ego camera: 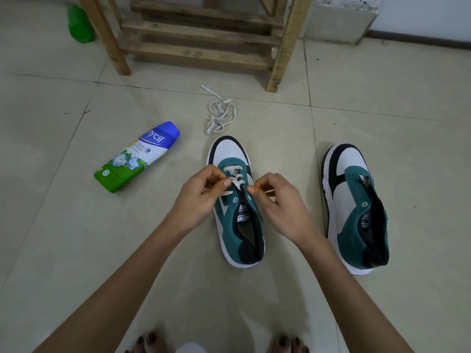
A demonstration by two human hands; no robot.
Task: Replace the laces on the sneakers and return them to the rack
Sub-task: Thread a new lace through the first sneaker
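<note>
Tiled floor (51,238) lies open on every side of the half-laced sneaker (239,240), with the widest room to its left. Far up-left of that sneaker sits a green bottle (79,24), too blurred to read. Nearer on the sneaker's left a powder bottle (137,156) lies on its side, cap closed, contents not visible. The left hand (201,197) pinches one end of the white lace (237,178) at the sneaker's left eyelets. Just past the sneaker's toe lies a loose lace (220,115), tangled, and beyond that stands the wooden rack (204,34). The right hand (277,202) pinches the other lace end at the right eyelets. Well right of the sneaker stands the second sneaker (356,207), its eyelets bare. Count: two sneakers, two laces, two bottles, one rack.
</note>
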